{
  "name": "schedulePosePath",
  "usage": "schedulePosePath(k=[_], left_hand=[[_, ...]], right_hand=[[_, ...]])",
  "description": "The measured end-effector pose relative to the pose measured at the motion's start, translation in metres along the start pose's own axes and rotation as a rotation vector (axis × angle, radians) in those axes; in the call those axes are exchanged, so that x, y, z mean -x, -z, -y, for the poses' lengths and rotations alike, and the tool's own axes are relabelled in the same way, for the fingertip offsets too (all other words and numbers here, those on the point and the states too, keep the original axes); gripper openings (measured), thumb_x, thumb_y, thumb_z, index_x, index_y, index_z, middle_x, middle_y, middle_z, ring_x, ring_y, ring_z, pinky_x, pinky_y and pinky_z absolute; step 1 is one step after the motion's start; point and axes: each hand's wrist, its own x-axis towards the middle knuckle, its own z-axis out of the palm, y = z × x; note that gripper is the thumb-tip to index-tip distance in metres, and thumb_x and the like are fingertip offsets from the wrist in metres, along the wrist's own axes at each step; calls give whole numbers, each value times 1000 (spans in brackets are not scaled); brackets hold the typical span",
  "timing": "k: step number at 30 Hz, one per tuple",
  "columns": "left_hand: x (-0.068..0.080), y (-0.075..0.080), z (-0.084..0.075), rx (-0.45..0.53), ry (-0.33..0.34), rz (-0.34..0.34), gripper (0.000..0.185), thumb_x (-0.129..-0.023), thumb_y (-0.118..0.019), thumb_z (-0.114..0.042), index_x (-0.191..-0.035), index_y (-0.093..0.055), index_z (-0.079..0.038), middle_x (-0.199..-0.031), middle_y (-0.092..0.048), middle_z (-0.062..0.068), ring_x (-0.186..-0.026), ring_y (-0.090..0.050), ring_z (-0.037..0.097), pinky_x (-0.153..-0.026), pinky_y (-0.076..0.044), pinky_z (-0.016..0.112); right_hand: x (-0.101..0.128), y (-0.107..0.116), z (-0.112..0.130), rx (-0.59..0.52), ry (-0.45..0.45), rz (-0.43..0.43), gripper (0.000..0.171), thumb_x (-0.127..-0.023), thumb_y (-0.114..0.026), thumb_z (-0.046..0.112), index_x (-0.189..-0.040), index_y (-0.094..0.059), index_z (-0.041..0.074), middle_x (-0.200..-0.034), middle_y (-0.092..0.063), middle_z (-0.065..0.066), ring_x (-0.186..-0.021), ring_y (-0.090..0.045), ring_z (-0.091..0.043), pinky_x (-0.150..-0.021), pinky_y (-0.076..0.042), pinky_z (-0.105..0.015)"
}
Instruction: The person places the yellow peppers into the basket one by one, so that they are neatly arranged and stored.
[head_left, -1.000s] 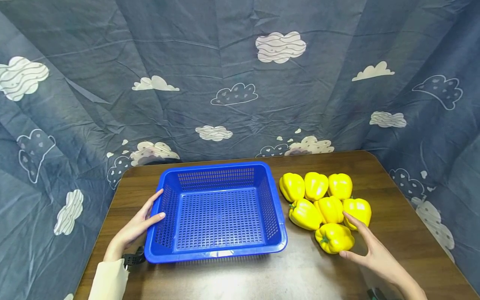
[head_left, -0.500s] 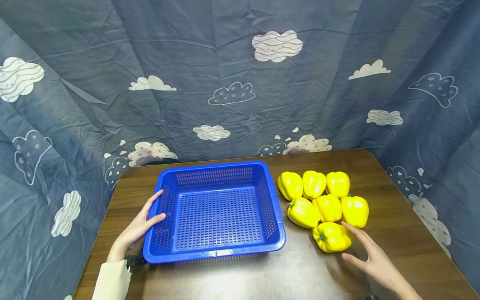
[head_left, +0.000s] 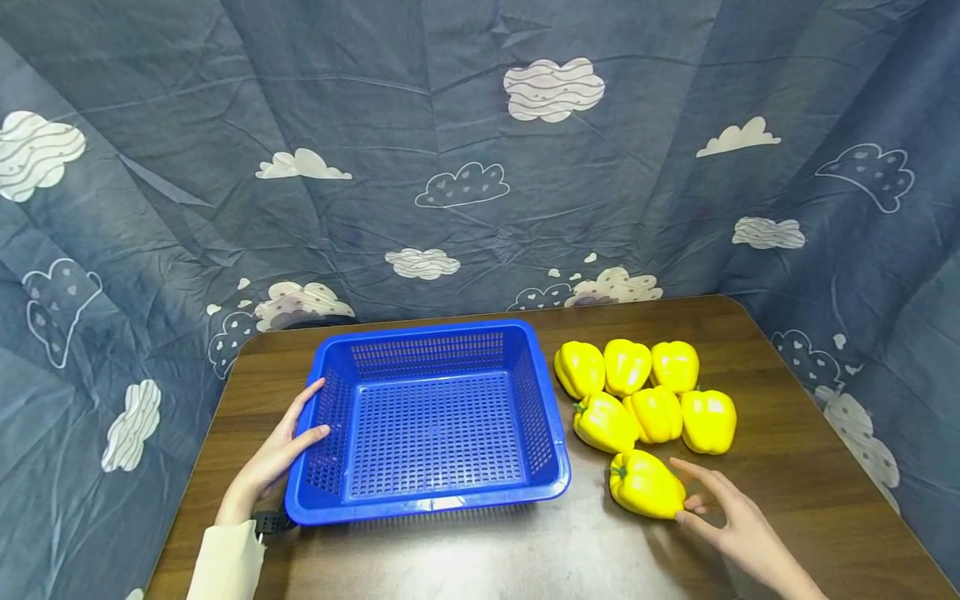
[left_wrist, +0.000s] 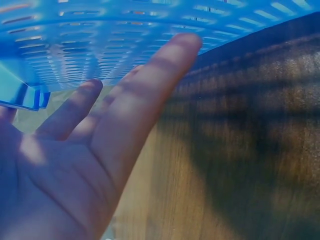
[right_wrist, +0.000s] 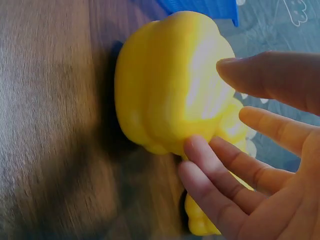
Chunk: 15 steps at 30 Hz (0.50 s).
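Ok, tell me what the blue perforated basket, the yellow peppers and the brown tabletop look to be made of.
Blue perforated basket: moulded plastic, judging by its uniform slots and glossy rim. Yellow pepper at the right hand: probably plastic or foam; its skin is smooth, evenly coloured and shiny. Brown tabletop: wood or wood-look laminate, with printed-looking grain and a soft sheen.

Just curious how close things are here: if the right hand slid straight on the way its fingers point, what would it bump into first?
The right hand already has fingertips at the nearest yellow pepper, so that pepper comes first. Beyond it, probably the blue basket, though the exact line is hard to judge.
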Motion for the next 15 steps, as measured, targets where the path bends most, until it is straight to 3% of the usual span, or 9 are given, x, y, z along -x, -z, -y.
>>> schedulePosePath(k=[5, 7, 11, 15], left_hand=[[0, 0, 0, -8, -8, 9, 70, -99, -46, -12, -154, -6, -26, -151, -7, 29, -126, -29, 53, -86, -48, 53], [0, -1, 0, -10, -7, 9, 70, -99, -46, -12, -154, -6, -26, -151, -7, 29, -126, -29, 52, -87, -48, 52], [1, -3, -1, 3, -9, -2, 69, -98, -47, -11, -154, -7, -25, -151, -9, 30, -125, -30, 51, -86, -47, 53], [1, -3, 0, 18, -17, -1, 70, -98, -47, -10, -154, -7, -24, -151, -9, 30, -125, -31, 52, -86, -47, 54]], right_hand=[[0, -4, 4, -85, 59, 29, 65, -73, -78, -1, -132, -52, 4, -100, -60, -6, -73, -58, -7, -63, -49, -23], [-2, -5, 5, -91, 62, 54, 67, -73, -79, 2, -133, -52, 6, -104, -59, -3, -79, -57, -7, -66, -50, -25], [-7, -7, 6, -144, 133, 113, 77, -69, -76, -4, -139, -46, 5, -127, -49, -1, -107, -49, -6, -83, -45, -23], [-14, -9, 4, -287, 216, 220, 91, -59, -62, -19, -144, -35, -2, -147, -33, -11, -133, -27, -4, -101, -24, -13]])
